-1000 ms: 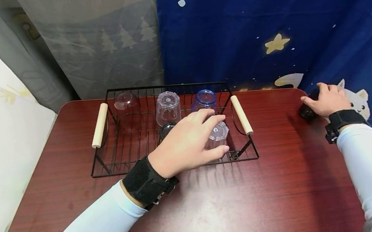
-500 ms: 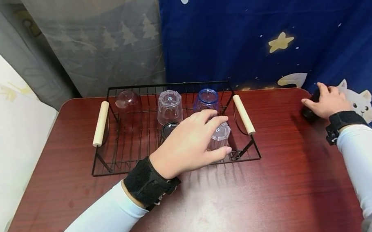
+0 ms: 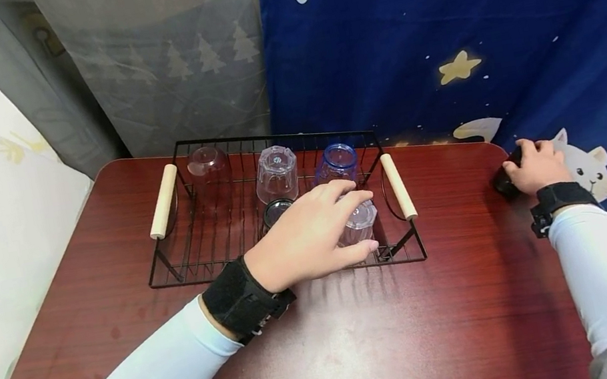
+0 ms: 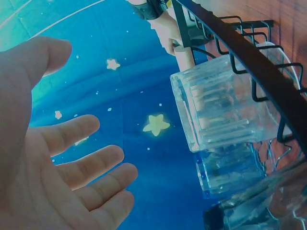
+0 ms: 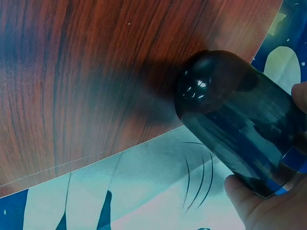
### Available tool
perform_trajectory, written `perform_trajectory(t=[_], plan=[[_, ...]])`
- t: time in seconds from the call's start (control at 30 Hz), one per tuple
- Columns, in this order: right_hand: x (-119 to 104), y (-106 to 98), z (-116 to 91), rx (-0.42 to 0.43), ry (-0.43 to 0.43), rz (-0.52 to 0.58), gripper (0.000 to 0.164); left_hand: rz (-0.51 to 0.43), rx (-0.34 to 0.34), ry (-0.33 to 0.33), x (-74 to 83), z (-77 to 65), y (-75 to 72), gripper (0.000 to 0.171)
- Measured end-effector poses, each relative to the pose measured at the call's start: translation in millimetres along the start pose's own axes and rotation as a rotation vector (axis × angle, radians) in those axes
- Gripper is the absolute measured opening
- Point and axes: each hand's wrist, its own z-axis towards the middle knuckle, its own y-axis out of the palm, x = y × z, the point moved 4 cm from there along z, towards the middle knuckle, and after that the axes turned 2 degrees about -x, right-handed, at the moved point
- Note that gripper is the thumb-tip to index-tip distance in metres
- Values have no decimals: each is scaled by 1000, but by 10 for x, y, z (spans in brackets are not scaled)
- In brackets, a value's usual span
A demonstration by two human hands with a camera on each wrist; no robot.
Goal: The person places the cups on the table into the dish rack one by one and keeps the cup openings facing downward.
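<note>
My left hand [image 3: 308,236] hovers over the front right of a black wire rack [image 3: 192,283], fingers spread, holding nothing. Just under its fingertips an upside-down clear faceted glass [image 3: 359,220] stands in the rack. The left wrist view shows a gap between the hand [image 4: 72,158] and this faceted glass [image 4: 225,100]. Over at the table's right edge, my right hand [image 3: 540,167] grips a dark tinted glass [image 3: 503,183]. Its thumb and a finger lie on opposite sides of the dark glass [image 5: 235,115] in the right wrist view; other fingers are out of frame.
Upside down in the rack also stand a reddish glass [image 3: 209,175], a clear faceted tumbler [image 3: 277,177], a blue-rimmed glass [image 3: 337,163] and a black-rimmed glass [image 3: 277,210], partly hidden. Wooden handles [image 3: 398,188] rise at both ends. A blue curtain [image 3: 374,35] hangs behind.
The right hand's thumb and fingers have drawn in a little around the dark glass. My left hand stays over the rack. The head view has shifted slightly.
</note>
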Motion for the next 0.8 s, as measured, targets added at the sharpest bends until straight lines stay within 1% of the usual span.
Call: perform_trajectory(t=[0.4,0.67,0.8], plan=[[26,-28,-55,17,8,-15,80,-8,40,-38,-85,-4,-28,66],[64,-32,-107,44,-9,-11,93,-14,51,-67,-122,-32,-49,65],[46,-59,-161,67,-37,-11,90,-5,45,-70,-133,-41,-51,65]])
